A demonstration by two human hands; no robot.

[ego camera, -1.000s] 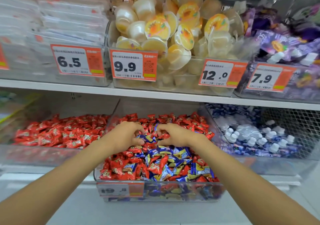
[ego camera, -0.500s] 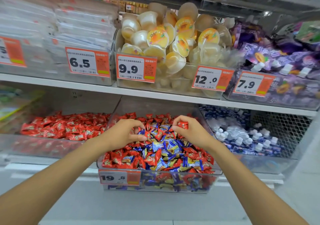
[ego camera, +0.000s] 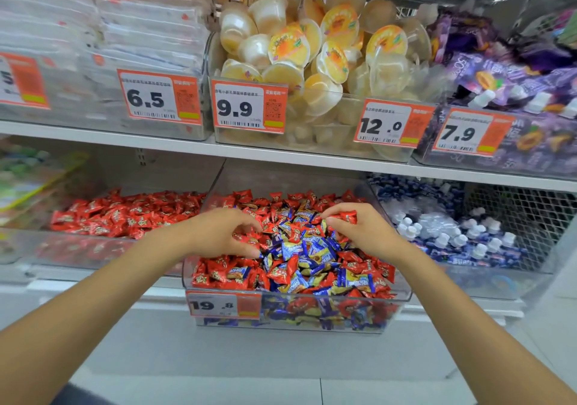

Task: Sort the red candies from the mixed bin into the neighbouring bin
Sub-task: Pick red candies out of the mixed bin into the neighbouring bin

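Okay, hands status? (J)

Right hand [ego camera: 359, 232] is just above the pile, thumb and fingertips pinching one red candy [ego camera: 343, 217]. Clean grasp. (K)

Left? (J)

Left hand [ego camera: 224, 236] is down on the pile, fingers curled over red wrappers. Can't tell if it has one gripped or is only touching them, it's blurry there. (K)

Which pile? (J)

Mixed bin [ego camera: 402, 295]: clear plastic, middle of the lower shelf, sticking out further forward than the bins beside it. Red and blue-yellow wrappers are jumbled together, with blues mostly in the centre and reds at the back and front left. Price tag [ego camera: 223, 304] on its front wall reads 19.8. (K)

Neighbouring bin? (J)

Neighbouring bin [ego camera: 78, 248] sits directly left, just beside the mixed one. Red candies [ego camera: 131, 214] fill it, and I see no other colour in there. Both hands are over the mixed bin, neither over that one. (K)

Surroundings? (J)

To the right is a bin of blue-and-white packs [ego camera: 452, 232] with white caps. The upper shelf [ego camera: 281, 154] has jelly cups [ego camera: 312, 48] heaped right above the mixed bin, tagged 9.9 and 12.0. (K)
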